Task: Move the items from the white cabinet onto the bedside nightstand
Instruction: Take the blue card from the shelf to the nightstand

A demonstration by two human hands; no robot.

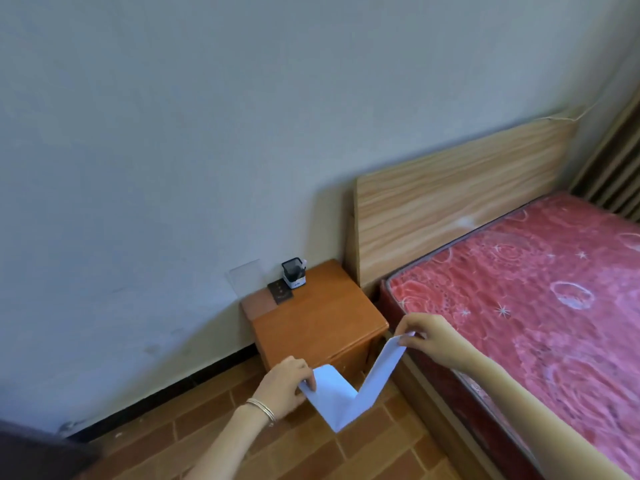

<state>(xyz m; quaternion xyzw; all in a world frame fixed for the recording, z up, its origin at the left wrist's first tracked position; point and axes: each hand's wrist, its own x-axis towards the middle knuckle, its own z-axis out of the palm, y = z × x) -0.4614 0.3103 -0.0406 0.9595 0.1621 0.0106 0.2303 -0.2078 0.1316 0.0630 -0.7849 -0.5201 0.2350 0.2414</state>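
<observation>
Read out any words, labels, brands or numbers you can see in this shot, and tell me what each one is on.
No text is readable.
On the pen holder on the nightstand: a dark mark on its white base, too small and blurred to read.
On the dark card beside it: faint pale marks, too small to read.
On the white paper: nothing; the visible side looks blank.

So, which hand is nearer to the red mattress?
Right. The right hand is beside the red mattress; the left hand is farther off, before the nightstand. Both pinch the paper.
</observation>
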